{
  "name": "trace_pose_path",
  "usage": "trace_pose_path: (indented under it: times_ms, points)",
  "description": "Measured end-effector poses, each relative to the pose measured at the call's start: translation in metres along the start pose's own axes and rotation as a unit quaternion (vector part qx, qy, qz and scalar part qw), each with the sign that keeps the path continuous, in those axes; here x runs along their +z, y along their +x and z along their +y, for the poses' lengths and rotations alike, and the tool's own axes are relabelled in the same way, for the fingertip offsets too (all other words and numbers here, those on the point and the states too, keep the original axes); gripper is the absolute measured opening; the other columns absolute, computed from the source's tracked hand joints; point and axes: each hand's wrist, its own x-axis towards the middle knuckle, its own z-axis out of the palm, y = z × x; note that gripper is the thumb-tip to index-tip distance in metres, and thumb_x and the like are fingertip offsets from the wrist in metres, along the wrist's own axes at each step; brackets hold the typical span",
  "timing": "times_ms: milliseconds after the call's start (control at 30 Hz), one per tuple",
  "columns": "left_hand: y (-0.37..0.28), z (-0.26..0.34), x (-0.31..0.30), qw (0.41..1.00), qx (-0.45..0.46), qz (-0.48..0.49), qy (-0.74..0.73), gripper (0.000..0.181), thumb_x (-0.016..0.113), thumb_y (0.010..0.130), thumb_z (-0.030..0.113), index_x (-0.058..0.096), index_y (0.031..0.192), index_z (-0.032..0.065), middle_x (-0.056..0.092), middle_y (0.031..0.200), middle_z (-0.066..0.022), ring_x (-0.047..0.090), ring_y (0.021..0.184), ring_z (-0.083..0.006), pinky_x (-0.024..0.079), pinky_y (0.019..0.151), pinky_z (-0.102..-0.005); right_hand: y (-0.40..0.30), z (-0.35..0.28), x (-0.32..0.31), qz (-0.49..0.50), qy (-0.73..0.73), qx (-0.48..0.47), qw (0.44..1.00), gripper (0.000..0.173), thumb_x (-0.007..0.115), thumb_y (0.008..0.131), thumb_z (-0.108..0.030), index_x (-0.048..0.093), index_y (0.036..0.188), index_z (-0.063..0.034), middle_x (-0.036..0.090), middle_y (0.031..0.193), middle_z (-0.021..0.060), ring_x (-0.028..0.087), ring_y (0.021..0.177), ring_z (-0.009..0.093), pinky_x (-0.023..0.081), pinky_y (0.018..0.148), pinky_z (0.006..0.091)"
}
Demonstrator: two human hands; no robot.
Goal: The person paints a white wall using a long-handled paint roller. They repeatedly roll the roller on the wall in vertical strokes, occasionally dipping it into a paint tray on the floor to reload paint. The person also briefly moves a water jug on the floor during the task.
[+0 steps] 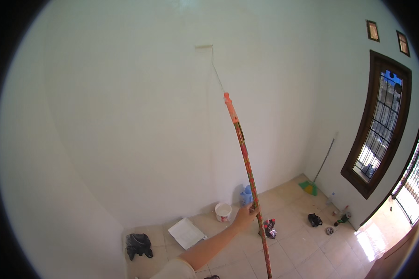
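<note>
My left hand (245, 213) is closed around a long pole (250, 171) with a red and green pattern. An orange handle (231, 108) sits at the pole's upper end. From it a thin bent wire frame (216, 71) runs up to a paint roller (204, 46), which appears to be against the pale wall (143, 122). The pole's lower end passes out of the picture at the bottom. My right hand is out of view.
Along the wall's foot are a black plastic bag (139, 244), a white paint tray (186, 233), a white bucket (223, 211) and a blue jug (245, 197). A broom (308, 187) leans in the corner. Several small items, including a roll of tape (329, 231), lie near the doorway (405, 205).
</note>
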Motion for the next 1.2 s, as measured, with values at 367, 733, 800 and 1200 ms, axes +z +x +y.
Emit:
trace_pose_path:
  times_ms: [367, 733, 800, 1200]
  points:
    - [0.096, 0.144, -0.050, 0.967, 0.172, 0.127, -0.137, 0.044, 0.059, 0.092, 0.029, 0.051, 0.122, -0.0022, 0.059, 0.085, -0.0054, 0.060, 0.071, -0.0112, 0.051, 0.056, -0.0243, 0.053, -0.111, -0.028, 0.089, -0.020, -0.139, 0.986, 0.061, 0.030, 0.098, -0.047, 0.056, 0.074, 0.0032, 0.057, 0.061, 0.0179, 0.059, 0.060, 0.034, 0.045, 0.060, 0.0423]
    - [0.076, 0.045, -0.014, 0.990, 0.060, 0.010, -0.128, 0.035, 0.059, 0.092, 0.028, 0.055, 0.111, -0.0008, 0.060, 0.089, -0.0048, 0.061, 0.072, -0.0107, 0.054, 0.052, -0.0253, -0.027, 0.001, -0.044, 0.035, -0.036, 0.001, 0.999, 0.060, 0.036, 0.096, -0.049, 0.061, 0.099, 0.0047, 0.062, 0.094, 0.0304, 0.056, 0.096, 0.049, 0.044, 0.082, 0.0481]
    - [0.059, 0.018, 0.001, 0.992, 0.026, -0.021, -0.126, 0.032, 0.058, 0.093, 0.028, 0.055, 0.108, -0.0006, 0.059, 0.089, -0.0052, 0.062, 0.072, -0.0109, 0.054, 0.052, -0.0255, -0.044, 0.022, -0.049, 0.012, -0.017, 0.024, 0.999, 0.060, 0.036, 0.096, -0.050, 0.061, 0.100, 0.0046, 0.062, 0.095, 0.0296, 0.056, 0.096, 0.048, 0.044, 0.083, 0.0477]
    - [-0.035, -0.040, 0.085, 0.971, -0.067, -0.109, -0.200, 0.025, 0.057, 0.093, 0.022, 0.051, 0.100, -0.0006, 0.059, 0.088, -0.0069, 0.062, 0.071, -0.0126, 0.056, 0.052, -0.0261, -0.101, 0.197, -0.081, 0.051, -0.061, 0.107, 0.991, 0.053, 0.041, 0.094, -0.052, 0.060, 0.086, -0.0027, 0.058, 0.070, 0.0119, 0.053, 0.068, 0.024, 0.045, 0.064, 0.0401]
